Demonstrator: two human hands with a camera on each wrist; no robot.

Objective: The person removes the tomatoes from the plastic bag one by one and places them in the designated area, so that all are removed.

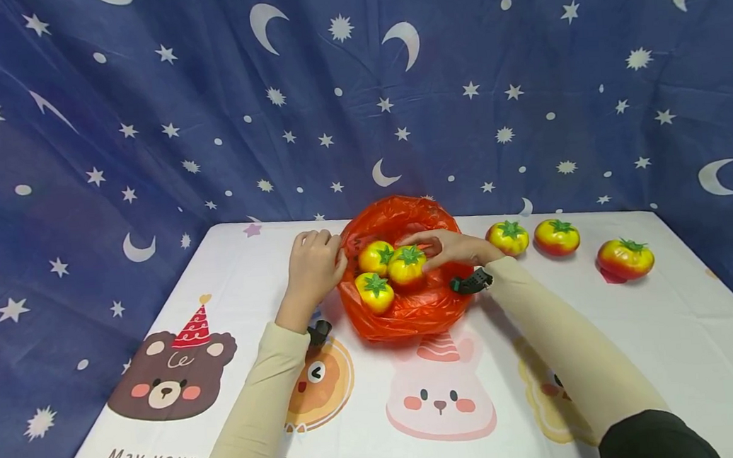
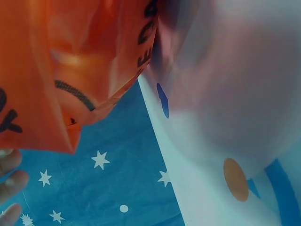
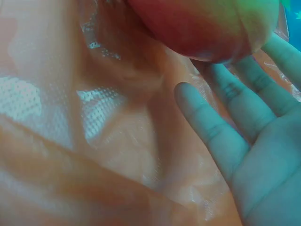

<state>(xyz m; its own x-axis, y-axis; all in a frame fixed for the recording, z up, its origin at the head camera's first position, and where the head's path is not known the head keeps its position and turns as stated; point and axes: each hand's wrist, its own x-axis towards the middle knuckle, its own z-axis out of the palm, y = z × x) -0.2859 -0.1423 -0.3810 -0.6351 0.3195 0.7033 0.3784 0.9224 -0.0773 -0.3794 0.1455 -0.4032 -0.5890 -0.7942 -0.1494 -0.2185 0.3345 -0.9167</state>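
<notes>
A red plastic bag (image 1: 411, 321) stands wide-mouthed at the back middle of the table, with three yellow-red tomatoes inside. My left hand (image 1: 316, 264) grips its left rim with curled fingers; in the left wrist view, fingertips (image 2: 11, 181) show beside the bag's printed side (image 2: 108, 61). Reaching into the bag from the right, my right hand (image 1: 453, 246) touches the right-hand tomato (image 1: 406, 265). In the right wrist view its fingers (image 3: 216, 132) are spread and nearly straight at the underside of that tomato (image 3: 207, 28). Beside it sit the back tomato (image 1: 376, 257) and front tomato (image 1: 374, 294).
Right of the bag, three more tomatoes lie on the table: one close to my right wrist (image 1: 507, 237), one beside it (image 1: 556, 237), and one farther right (image 1: 626, 259). A white cloth with cartoon prints (image 1: 350, 446) covers the table. Behind hangs a blue starry curtain (image 1: 310, 155).
</notes>
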